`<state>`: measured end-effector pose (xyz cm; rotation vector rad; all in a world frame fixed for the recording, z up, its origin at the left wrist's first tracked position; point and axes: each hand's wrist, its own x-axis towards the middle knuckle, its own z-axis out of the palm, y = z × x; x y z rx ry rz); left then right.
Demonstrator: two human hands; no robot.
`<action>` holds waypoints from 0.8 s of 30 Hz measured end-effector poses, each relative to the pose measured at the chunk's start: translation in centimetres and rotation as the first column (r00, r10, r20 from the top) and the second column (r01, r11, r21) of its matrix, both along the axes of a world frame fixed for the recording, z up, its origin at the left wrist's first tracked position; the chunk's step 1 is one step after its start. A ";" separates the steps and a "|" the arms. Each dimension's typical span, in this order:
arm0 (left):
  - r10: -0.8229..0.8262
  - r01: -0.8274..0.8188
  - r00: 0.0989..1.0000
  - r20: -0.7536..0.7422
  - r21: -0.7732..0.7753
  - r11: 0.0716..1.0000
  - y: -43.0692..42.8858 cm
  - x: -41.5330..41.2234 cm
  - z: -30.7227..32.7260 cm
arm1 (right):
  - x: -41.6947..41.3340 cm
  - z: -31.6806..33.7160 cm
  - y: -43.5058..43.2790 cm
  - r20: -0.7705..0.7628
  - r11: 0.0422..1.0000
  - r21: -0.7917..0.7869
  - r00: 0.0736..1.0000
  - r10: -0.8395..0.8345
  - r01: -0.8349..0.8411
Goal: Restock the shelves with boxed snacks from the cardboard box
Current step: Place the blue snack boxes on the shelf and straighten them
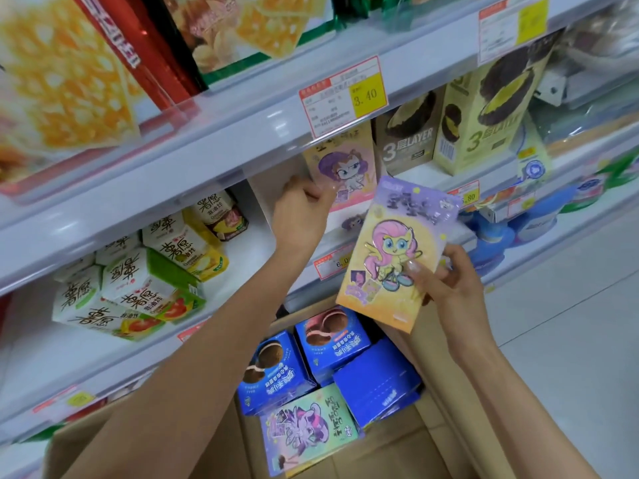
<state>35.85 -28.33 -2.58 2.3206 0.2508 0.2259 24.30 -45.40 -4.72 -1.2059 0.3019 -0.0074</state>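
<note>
left hand (304, 205) fingers grip pony box (340, 167) at shelf (207, 146) front edge | right hand (446, 274) fingers pinch yellow box (390, 250) | risk: one-corner pinch could slip, dropping it

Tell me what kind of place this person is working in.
Most likely a small shop or supermarket snack aisle. White shelves carry red and yellow price tags along their edges, packaged snacks stand in rows, and an open cardboard box of stock sits below while the right hand holds a cartoon snack box.
</note>
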 end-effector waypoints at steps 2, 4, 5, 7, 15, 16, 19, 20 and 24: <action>-0.242 0.222 0.964 -0.115 -0.161 0.962 0.2 -2.9 1.6 | 1.3 0.3 0.1 0.038 0.998 -0.030 0.998 0.047 -0.046; -0.451 0.356 0.861 -0.236 -0.356 0.864 0.7 -4.9 2.5 | 2.6 0.8 0.5 0.084 0.994 -0.052 0.992 0.098 -0.094; -0.466 0.358 0.850 -0.247 -0.379 0.853 1.1 -5.2 2.5 | 3.2 0.9 0.8 0.103 0.990 -0.067 0.986 0.130 -0.123; -0.378 0.310 0.905 -0.196 -0.304 0.901 2.0 -5.4 3.0 | 4.3 0.6 1.6 0.128 0.981 -0.113 0.977 0.169 -0.155; -0.117 0.072 0.977 0.176 0.247 0.966 4.4 -6.1 4.3 | 6.4 -5.8 3.9 0.303 0.237 -0.950 0.784 0.542 0.203; -0.084 0.036 0.977 0.194 0.239 0.970 4.5 -6.1 4.1 | 6.5 -5.9 4.3 0.263 0.183 -0.964 0.775 0.575 0.191; -0.009 -0.045 0.968 0.250 0.208 0.977 4.2 -5.6 3.4 | 6.8 -5.7 5.0 0.201 0.104 -0.979 0.799 0.567 0.173; 0.005 -0.058 0.964 0.265 0.192 0.980 3.9 -5.3 3.1 | 6.8 -5.6 5.0 0.209 0.096 -0.978 0.805 0.555 0.187; 0.087 -0.107 0.956 0.279 0.055 0.993 2.3 -3.6 1.7 | 6.7 -5.2 5.1 0.253 0.096 -0.966 0.818 0.517 0.239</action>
